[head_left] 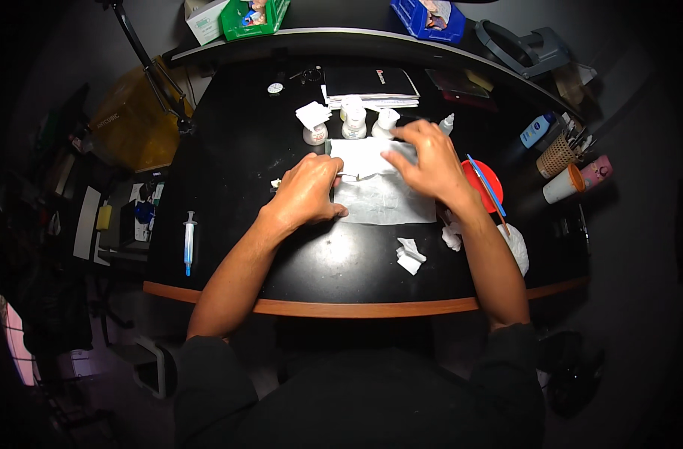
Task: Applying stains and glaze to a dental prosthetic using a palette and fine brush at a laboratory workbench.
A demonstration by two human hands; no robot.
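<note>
Left hand (305, 188) and right hand (433, 163) at white paper (390, 198) on a black desk (319, 273).
The left hand curls at the paper's left edge; I cannot tell whether it pinches anything. The right hand is loosely spread, thumb and forefinger apart, over the paper's upper right, near a white bottle (386, 120).

**Print seen on folder, cover and bottles**

White lettering beside a red mark is borne by the black folder (360, 84). A line of faint lettering is carried by the amber cover (136, 116). On the two white bottles (353, 129), only small, illegible label print is shown. The blue-and-white bottle (534, 133) is marked with pale lettering on blue.
</note>
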